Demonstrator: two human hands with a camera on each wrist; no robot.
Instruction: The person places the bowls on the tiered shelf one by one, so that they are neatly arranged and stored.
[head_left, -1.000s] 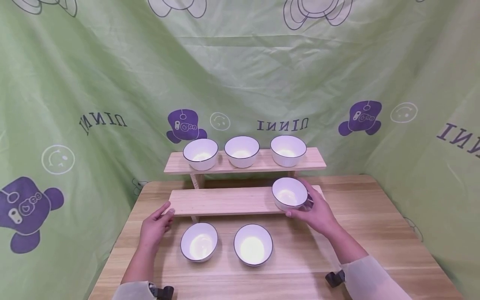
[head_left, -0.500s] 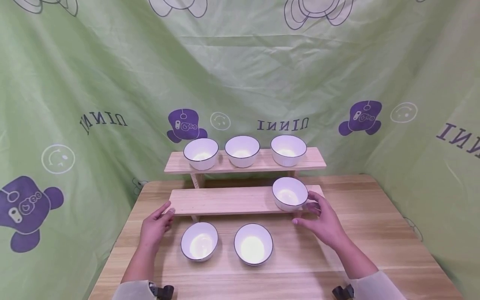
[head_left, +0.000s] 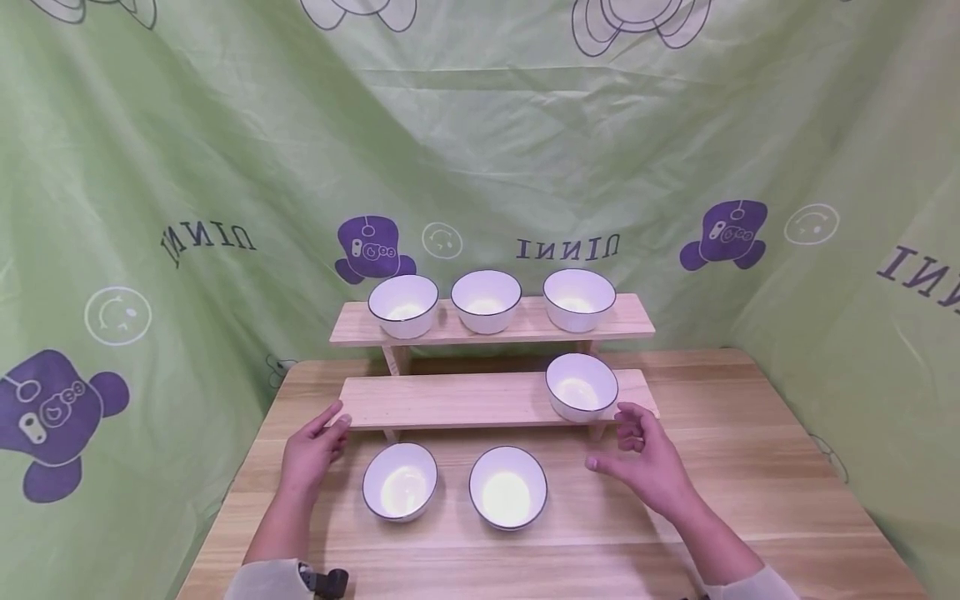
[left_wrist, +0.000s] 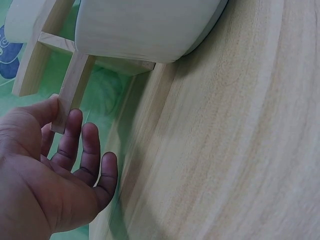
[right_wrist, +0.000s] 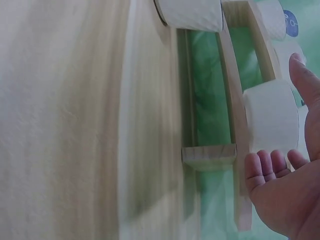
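Note:
A two-tier wooden shelf [head_left: 450, 402] stands on the table, and my left hand [head_left: 311, 450] pinches the left end of its lower board between thumb and fingers. In the left wrist view the board's end [left_wrist: 70, 95] sits between them. A white bowl with a dark rim [head_left: 581, 387] rests upright on the right part of that board. My right hand [head_left: 656, 467] is just to the right and in front of this bowl, apart from it, holding nothing, fingers loosely bent. In the right wrist view the bowl [right_wrist: 272, 117] lies beyond the fingertips.
Three like bowls stand on the upper board: left [head_left: 403, 307], middle [head_left: 486, 302] and right [head_left: 579, 301]. Two more, a left bowl [head_left: 400, 482] and a right bowl [head_left: 508, 488], stand on the wooden table [head_left: 750, 467] before the shelf. A green printed cloth [head_left: 480, 150] hangs behind.
My right hand has let go of the bowl on the lower board and drawn back toward the front right. The bowl stays in place. My left hand keeps its hold on the board.

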